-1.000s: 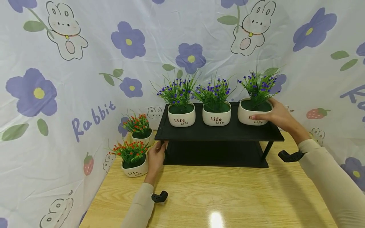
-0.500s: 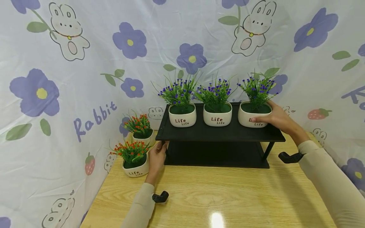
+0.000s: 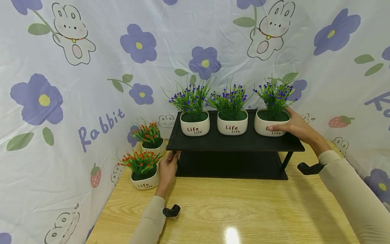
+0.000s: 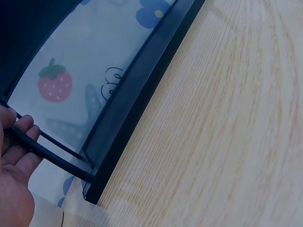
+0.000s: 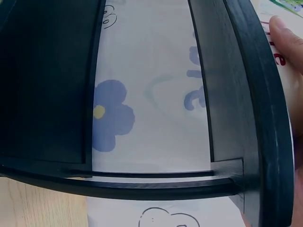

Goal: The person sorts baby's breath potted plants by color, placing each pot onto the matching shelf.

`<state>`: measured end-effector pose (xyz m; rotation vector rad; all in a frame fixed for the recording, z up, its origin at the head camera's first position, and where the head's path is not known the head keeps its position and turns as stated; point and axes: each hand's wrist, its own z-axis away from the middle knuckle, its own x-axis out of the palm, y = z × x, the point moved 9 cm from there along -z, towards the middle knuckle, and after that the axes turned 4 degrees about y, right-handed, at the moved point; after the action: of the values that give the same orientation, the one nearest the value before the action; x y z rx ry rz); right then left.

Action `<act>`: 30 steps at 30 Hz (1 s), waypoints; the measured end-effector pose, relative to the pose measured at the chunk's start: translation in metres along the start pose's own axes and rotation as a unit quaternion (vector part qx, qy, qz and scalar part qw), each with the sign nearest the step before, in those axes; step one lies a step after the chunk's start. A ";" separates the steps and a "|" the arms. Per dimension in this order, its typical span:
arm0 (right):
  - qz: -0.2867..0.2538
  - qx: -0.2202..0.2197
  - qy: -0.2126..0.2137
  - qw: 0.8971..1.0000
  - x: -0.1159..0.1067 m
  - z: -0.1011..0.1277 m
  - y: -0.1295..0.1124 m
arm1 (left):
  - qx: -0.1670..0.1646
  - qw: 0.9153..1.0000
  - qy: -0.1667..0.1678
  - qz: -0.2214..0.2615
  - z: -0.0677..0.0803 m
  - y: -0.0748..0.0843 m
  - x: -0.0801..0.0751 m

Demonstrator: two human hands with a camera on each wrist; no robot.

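Observation:
A black two-tier shelf (image 3: pixel 234 145) stands on the wooden table. My left hand (image 3: pixel 168 169) is at its left end; in the left wrist view the thumb and fingers curl round a black post (image 4: pixel 54 158). My right hand (image 3: pixel 298 126) grips the right-hand flowerpot (image 3: pixel 264 126) on the upper tier, thumb across its front lettering. The fingers behind that pot are hidden. This white pot holds green grass and purple flowers. Two matching pots, a middle flowerpot (image 3: pixel 232 127) and a left flowerpot (image 3: pixel 195 128), sit beside it in a row.
Two white pots with orange flowers, a front one (image 3: pixel 145 181) and a rear one (image 3: pixel 153 149), stand on the table (image 3: pixel 243 210) left of the shelf, close to my left hand. A printed cloth (image 3: pixel 170 20) hangs behind and at both sides. The lower tier (image 3: pixel 228 166) sits under the pots.
The right-hand flowerpot has moved slightly down and turned a little under my right hand over the first half second. My left hand has stayed at the post. The head view has shifted slightly.

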<state>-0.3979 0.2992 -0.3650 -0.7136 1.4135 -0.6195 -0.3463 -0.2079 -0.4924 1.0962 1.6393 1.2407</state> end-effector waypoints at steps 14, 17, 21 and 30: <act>-0.067 -0.083 -0.006 0.994 -0.008 0.013 -0.003 | 0.049 0.999 0.000 -0.009 -0.005 -0.010 -0.002; -0.078 -0.105 0.003 0.991 -0.017 0.025 -0.003 | 0.048 0.999 -0.003 -0.009 -0.004 -0.010 -0.002; -0.089 -0.152 0.039 0.984 -0.031 0.042 -0.003 | 0.043 0.999 -0.002 -0.008 -0.004 -0.010 -0.001; -0.180 -0.221 0.109 0.952 -0.053 0.078 0.017 | 0.037 0.999 0.002 -0.014 -0.007 -0.014 -0.002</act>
<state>-0.3242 0.3557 -0.3420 -1.3119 1.6652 -0.6852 -0.3549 -0.2138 -0.5039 1.1119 1.7102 1.1721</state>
